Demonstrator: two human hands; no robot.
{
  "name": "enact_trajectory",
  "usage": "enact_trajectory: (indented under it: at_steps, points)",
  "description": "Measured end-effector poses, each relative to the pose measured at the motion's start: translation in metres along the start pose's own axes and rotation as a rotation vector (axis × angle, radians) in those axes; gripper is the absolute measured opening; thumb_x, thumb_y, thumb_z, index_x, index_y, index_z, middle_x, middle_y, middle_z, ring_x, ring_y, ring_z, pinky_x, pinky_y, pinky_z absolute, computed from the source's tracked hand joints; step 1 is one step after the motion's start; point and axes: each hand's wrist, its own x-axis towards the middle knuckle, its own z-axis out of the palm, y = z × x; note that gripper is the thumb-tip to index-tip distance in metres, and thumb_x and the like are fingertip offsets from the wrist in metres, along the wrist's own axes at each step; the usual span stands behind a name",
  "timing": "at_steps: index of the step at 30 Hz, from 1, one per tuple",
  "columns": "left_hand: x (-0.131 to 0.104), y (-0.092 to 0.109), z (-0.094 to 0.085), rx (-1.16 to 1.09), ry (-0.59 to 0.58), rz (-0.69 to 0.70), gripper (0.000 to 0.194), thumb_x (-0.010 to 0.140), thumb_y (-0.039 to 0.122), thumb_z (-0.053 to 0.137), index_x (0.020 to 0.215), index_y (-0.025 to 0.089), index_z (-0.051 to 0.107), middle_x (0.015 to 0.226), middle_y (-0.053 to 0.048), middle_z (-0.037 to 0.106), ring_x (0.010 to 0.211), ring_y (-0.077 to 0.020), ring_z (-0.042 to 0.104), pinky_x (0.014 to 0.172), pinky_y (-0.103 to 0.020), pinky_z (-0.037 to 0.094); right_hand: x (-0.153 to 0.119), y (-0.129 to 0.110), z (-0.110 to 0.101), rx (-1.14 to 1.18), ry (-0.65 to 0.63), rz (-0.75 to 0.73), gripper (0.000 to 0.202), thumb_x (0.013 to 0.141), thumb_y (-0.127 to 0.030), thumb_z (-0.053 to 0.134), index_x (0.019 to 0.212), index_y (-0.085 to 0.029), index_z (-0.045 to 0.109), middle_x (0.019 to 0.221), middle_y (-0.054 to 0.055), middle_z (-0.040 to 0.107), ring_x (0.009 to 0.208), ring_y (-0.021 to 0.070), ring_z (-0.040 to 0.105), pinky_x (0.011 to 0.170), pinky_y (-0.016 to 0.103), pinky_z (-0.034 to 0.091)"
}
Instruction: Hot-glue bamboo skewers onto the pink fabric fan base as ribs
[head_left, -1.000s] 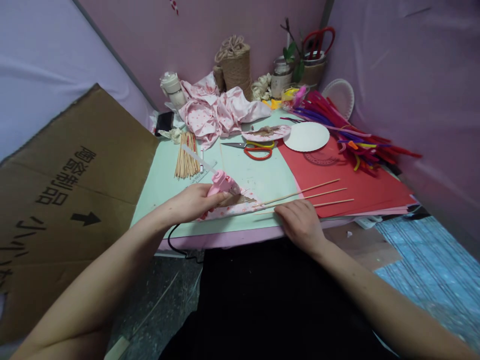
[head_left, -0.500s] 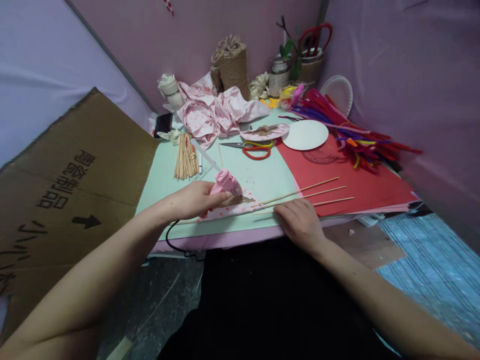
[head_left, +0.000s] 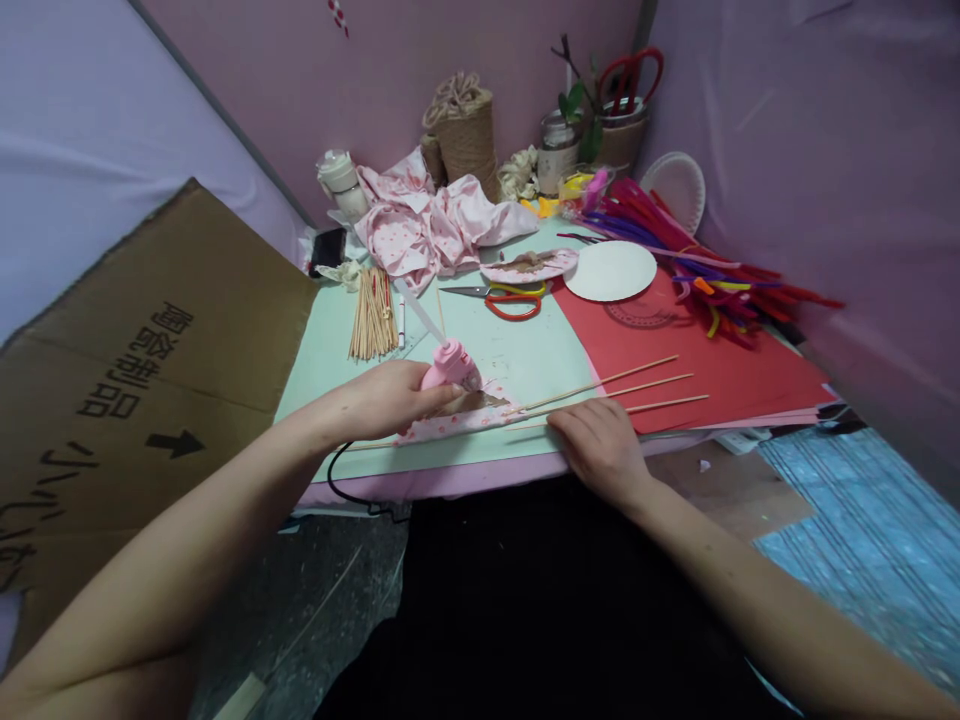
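My left hand (head_left: 405, 395) is wrapped around a pink hot glue gun (head_left: 454, 365), a pale glue stick (head_left: 418, 312) poking from its back. The gun's tip is hidden over a pink dotted fabric piece (head_left: 457, 425) with a brown patch, lying near the table's front edge. Several thin wooden skewers (head_left: 645, 385) reach from the fabric toward the right. My right hand (head_left: 600, 445) is closed over the lowest skewer at the front edge, fingers curled; the fingertips are partly hidden.
Orange-and-yellow-handled scissors (head_left: 514, 303), a skewer bundle (head_left: 373, 318) and a white oval disc (head_left: 611, 270) lie behind my hands. Crumpled fabric (head_left: 442, 225), a twine spool (head_left: 469, 135) and pipe cleaners (head_left: 720, 265) stand farther back. A cardboard sheet (head_left: 172, 370) rises at left.
The glue gun has shifted and tilted slightly in my left hand, its glue stick swinging a little to the right. My right hand stays where it was.
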Motion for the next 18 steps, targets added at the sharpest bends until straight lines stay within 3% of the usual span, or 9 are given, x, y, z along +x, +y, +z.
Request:
enact_trajectory:
  at_steps: [8,18]
  points:
    - [0.0022,-0.0038,0.0015,-0.037,0.019,-0.006,0.048,0.087,0.063,0.045,0.066,0.022,0.054,0.062,-0.002,0.061,0.058,-0.0196,0.058,0.059,-0.03,0.042,0.0007,0.0003,-0.0007,0.001,-0.002,-0.003,0.015,0.092,-0.007,0.049,0.099,-0.017,0.059,0.08,0.006,0.067,0.075,0.0192,0.051,0.074,0.034,0.036]
    - [-0.0004,-0.0032,0.003,-0.06,0.026,-0.025,0.045,0.087,0.059,0.046,0.083,0.018,0.064,0.078,-0.006,0.063,0.071,-0.022,0.061,0.058,-0.029,0.043,-0.0005,0.0011,0.001,-0.018,-0.006,0.0,0.015,0.093,-0.008,0.049,0.1,-0.017,0.059,0.079,0.005,0.065,0.076,0.0187,0.049,0.076,0.033,0.035]
